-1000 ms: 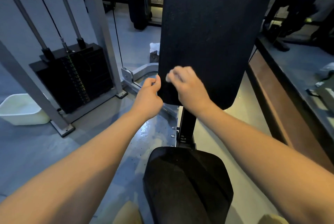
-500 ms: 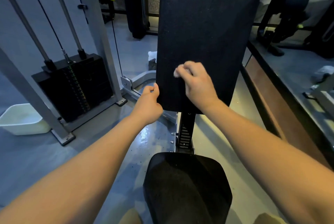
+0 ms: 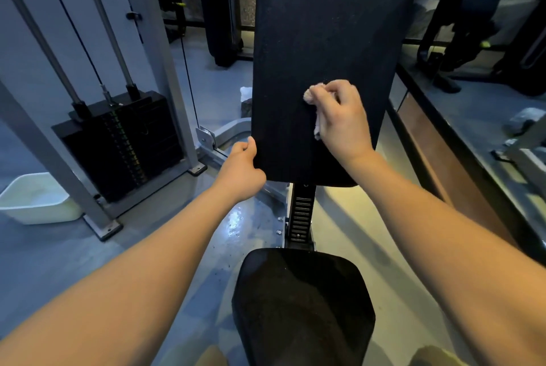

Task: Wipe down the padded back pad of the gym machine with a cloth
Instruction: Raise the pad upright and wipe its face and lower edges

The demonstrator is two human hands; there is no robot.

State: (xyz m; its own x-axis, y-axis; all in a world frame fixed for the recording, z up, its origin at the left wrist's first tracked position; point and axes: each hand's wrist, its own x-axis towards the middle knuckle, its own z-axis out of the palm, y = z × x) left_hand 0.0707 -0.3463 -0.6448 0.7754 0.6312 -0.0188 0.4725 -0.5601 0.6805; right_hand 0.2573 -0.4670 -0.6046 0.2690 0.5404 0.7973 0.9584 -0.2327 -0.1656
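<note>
Head view: the back pad (image 3: 319, 25) stands upright at frame centre, its long axis running off the top edge. Your right hand (image 3: 342, 117) clutches a bunched cloth (image 3: 313, 96) against its lower face. Your left hand (image 3: 242, 167) grips its lower-left edge. Most of the pad lies above the cloth.

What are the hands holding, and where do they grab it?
The right hand grips a bunched cloth, pressed on the back pad; the left hand holds the pad's lower left edge.
</note>
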